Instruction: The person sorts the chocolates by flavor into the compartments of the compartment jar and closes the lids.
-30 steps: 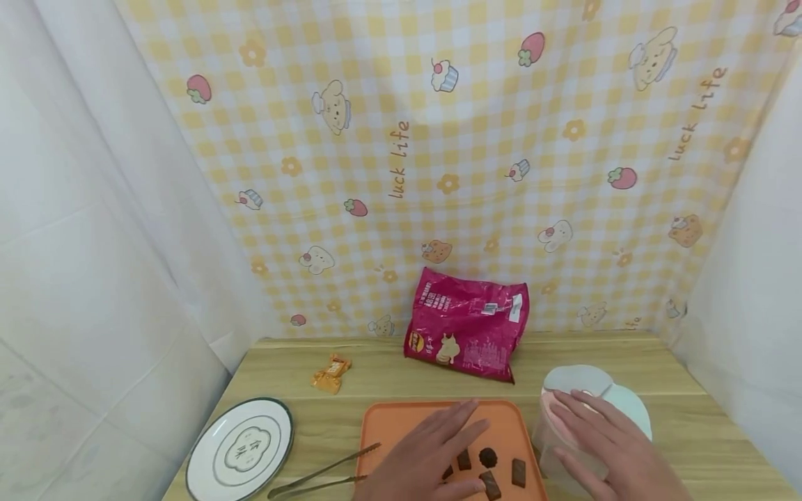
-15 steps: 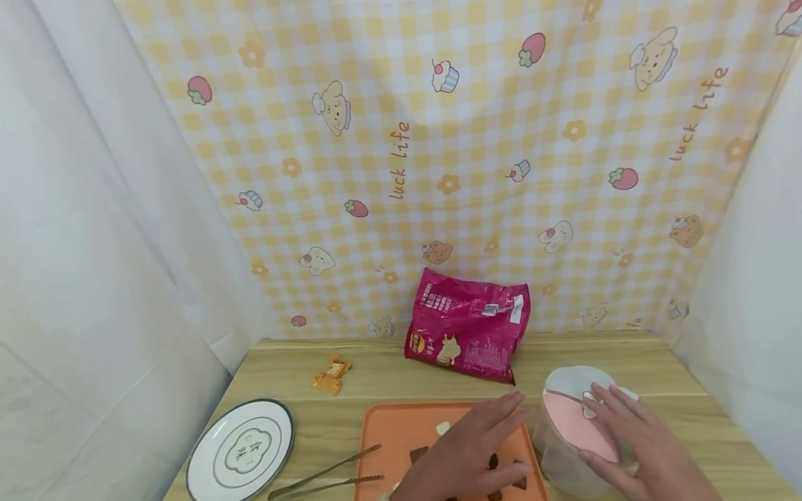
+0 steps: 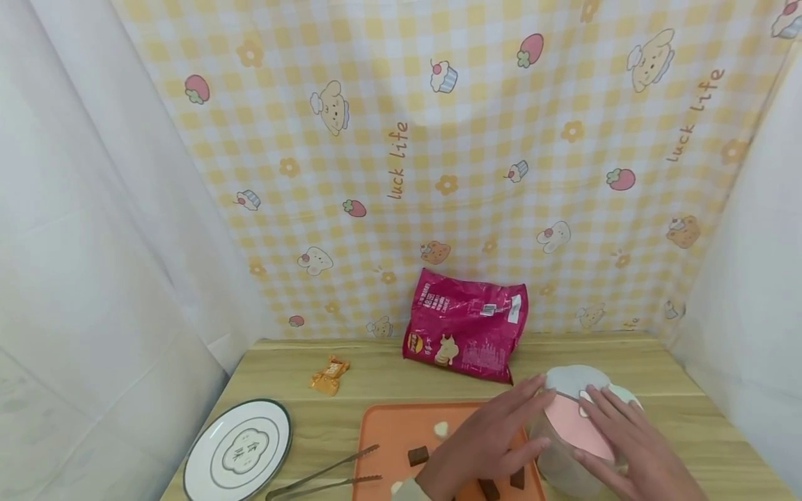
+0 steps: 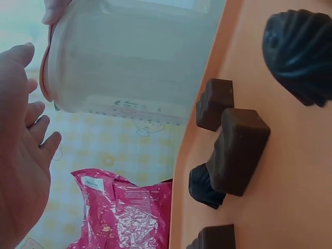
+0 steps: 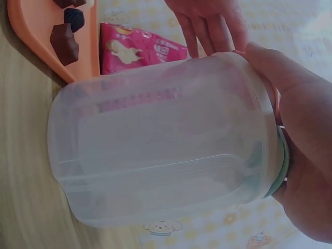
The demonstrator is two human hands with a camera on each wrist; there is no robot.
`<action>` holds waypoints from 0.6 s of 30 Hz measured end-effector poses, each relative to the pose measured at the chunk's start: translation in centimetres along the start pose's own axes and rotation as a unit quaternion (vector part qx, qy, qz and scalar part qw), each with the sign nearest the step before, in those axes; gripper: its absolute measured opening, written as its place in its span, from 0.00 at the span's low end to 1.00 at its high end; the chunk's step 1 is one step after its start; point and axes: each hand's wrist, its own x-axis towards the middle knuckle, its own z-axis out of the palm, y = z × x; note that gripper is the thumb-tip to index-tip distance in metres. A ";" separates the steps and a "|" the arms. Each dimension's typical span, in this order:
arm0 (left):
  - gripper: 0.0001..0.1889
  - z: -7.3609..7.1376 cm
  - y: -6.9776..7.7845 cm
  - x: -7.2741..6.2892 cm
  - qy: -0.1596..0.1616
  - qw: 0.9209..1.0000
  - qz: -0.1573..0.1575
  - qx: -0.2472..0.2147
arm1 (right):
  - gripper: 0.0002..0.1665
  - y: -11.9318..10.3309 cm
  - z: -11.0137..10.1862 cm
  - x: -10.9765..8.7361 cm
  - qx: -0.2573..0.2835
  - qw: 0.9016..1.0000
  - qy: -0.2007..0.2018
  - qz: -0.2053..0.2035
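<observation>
A translucent plastic canister (image 5: pixel 166 150) stands right of the orange tray (image 3: pixel 391 421), topped by a lid (image 3: pixel 578 426) in pink, pale grey and mint sections. My right hand (image 3: pixel 642 445) rests over the lid's right side, fingers stretched across it and thumb at the near rim. Fingers extended, my left hand (image 3: pixel 485 438) hovers over the tray's right part, its fingertips right at the lid's left edge. It holds nothing. Chocolate pieces (image 4: pixel 241 150), brown blocks and dark ridged ones, lie on the tray, some hidden by the left hand. A small cream-coloured piece (image 3: pixel 441 428) is there too.
Metal tongs (image 3: pixel 326 481) lie left of the tray, tips over its edge. Further left is a white plate (image 3: pixel 199 459) with a dark rim. Orange wrapped candies (image 3: pixel 329 376) sit behind. A magenta snack bag (image 3: pixel 466 327) leans against the checked cloth (image 3: pixel 376 153).
My left hand has moved right and away from me, from over the tray to the lid's edge, uncovering pieces on the tray. My right hand has shifted slightly right, showing more of the pink section.
</observation>
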 end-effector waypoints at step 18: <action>0.29 0.7 -1.2 1.8 -0.032 0.999 -0.010 -0.038 | 0.52 0.2 -0.3 0.4 -0.012 0.999 0.015 -0.039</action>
